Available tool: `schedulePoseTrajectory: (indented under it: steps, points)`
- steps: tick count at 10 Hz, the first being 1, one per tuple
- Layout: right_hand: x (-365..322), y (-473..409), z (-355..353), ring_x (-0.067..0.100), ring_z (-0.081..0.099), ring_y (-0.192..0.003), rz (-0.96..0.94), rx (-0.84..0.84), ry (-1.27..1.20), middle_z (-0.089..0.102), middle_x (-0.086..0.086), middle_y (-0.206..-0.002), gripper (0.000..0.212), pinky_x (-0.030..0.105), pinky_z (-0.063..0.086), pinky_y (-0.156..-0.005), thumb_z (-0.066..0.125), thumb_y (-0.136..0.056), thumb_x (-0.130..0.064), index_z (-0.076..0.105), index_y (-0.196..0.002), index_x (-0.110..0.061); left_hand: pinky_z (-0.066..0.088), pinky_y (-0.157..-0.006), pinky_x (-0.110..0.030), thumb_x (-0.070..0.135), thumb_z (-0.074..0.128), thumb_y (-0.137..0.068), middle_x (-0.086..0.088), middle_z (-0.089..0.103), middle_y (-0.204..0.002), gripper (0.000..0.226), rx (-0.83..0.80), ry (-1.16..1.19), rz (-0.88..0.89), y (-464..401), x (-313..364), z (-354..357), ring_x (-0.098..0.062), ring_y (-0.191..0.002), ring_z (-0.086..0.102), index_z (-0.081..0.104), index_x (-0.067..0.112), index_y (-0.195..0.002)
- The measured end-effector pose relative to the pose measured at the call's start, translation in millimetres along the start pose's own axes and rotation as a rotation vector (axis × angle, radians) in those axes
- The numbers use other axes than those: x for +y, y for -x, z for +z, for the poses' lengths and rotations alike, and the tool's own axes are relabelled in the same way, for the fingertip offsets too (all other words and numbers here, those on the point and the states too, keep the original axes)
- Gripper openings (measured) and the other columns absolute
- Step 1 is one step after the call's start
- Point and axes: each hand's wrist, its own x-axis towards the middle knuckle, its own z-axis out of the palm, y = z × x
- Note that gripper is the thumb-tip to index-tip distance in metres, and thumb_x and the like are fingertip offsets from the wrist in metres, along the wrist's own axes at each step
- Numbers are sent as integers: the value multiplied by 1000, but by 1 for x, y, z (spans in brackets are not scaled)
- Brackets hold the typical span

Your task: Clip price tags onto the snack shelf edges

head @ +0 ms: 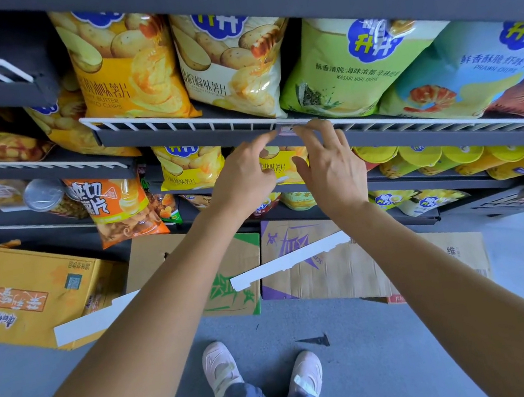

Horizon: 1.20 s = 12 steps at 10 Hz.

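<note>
A small pale price tag [287,130] sits against the white wire rail [178,122] on the front edge of the grey snack shelf [125,138]. My left hand [242,173] reaches up with its index fingertip touching the tag's left end. My right hand [331,162] touches the tag's right end with a fingertip, its other fingers spread. Both hands are raised in front of the shelf edge, and the fingers hide part of the tag. Whether the tag is clipped on the rail cannot be told.
Chip bags fill the shelves: yellow [124,65], cream [231,64], green [346,69], blue [461,71]. An orange bag [112,206] leans lower left. Cardboard boxes [16,294] and flattened cartons [333,262] with white strips [288,259] lie on the grey floor by my shoes [219,368].
</note>
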Motion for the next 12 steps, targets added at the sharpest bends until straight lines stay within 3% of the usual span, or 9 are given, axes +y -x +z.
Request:
schedulePoseTrajectory:
  steps: [1,2,4,5,6,7,10,11,12]
  points:
    - [1,0,1,27,54,-97,-7,-9,-1,53,7,-121,39,25,32,-42,66,-85,-17,55,-122,-13,49,-80,-29,4,49,-84,0,57,-118,60,-3,51,-18,-2,2,0,-18,-103,55,42,31,-137]
    - [1,2,1,26,55,-95,0,-6,26,53,9,-121,43,23,29,-41,68,-82,-15,55,-124,-14,41,-56,-12,1,46,-83,0,59,-118,60,-1,154,-67,-4,6,0,-13,-78,56,44,31,-135]
    - [0,2,-2,30,55,-102,-20,-35,80,48,15,-130,52,24,31,-43,72,-80,-16,53,-128,-12,42,-63,-29,2,46,-85,-1,63,-116,57,4,369,-137,-3,11,5,-18,-79,55,45,28,-136]
    - [4,6,1,33,54,-106,-61,-101,123,41,17,-141,64,34,46,-52,72,-79,-20,44,-137,-10,44,-90,-26,-1,49,-84,-5,54,-127,50,202,31,80,3,12,2,-20,-110,53,51,14,-131]
    - [9,10,3,32,53,-104,-82,-156,150,35,14,-146,75,39,51,-65,72,-79,-24,34,-143,-12,41,-95,-38,-2,55,-77,-7,46,-138,56,301,-383,297,5,6,2,-27,-125,45,49,9,-132]
    - [11,8,2,32,54,-101,-99,-152,174,39,15,-144,78,39,49,-66,74,-77,-23,34,-143,-11,43,-93,-41,0,63,-72,-9,45,-140,65,270,-546,325,3,-1,4,-27,-127,46,46,7,-134]
    - [8,6,-11,31,42,-120,-97,-260,120,22,10,-152,71,40,45,-86,60,-90,-22,20,-148,-12,40,-97,-39,0,63,-74,-11,38,-146,71,173,-741,282,6,6,2,-26,-133,39,36,4,-140]
    - [8,2,-19,28,34,-128,-73,-298,-4,17,6,-153,66,39,44,-93,55,-94,-23,19,-148,-14,30,-106,-37,3,57,-82,-10,21,-153,74,72,-736,230,8,13,-5,-25,-141,23,20,7,-146]
    - [5,0,-33,26,31,-134,0,-349,-168,21,5,-153,61,44,44,-96,54,-94,-22,24,-147,-15,33,-103,-39,8,55,-86,-11,29,-147,65,34,-708,129,18,25,-15,-27,-135,31,26,10,-144]
